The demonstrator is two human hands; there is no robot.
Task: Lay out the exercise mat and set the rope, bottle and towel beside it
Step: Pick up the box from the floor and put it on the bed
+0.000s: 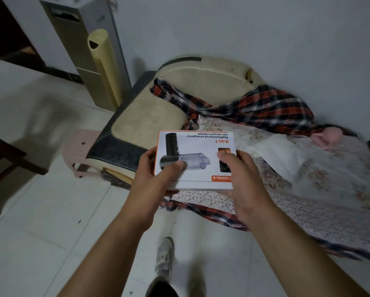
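Observation:
A white and orange box (198, 151) printed with a car vacuum cleaner hangs above the low bed, held by both hands. My left hand (156, 174) grips its left edge with the thumb on top. My right hand (242, 179) grips its right edge the same way. A rolled pale yellow mat (104, 65) stands upright against the tall unit at the back left. A white cloth (280, 153), perhaps the towel, lies on the floral sheet to the right of the box. No rope or bottle shows.
A beige cushion (156, 116) and a plaid cloth (265, 108) lie on the low bed by the wall. A pink plastic stool (77, 151) stands left of the bed. Dark wooden furniture (6, 166) is at the far left. White tiled floor (51, 232) spreads around my foot (164, 258).

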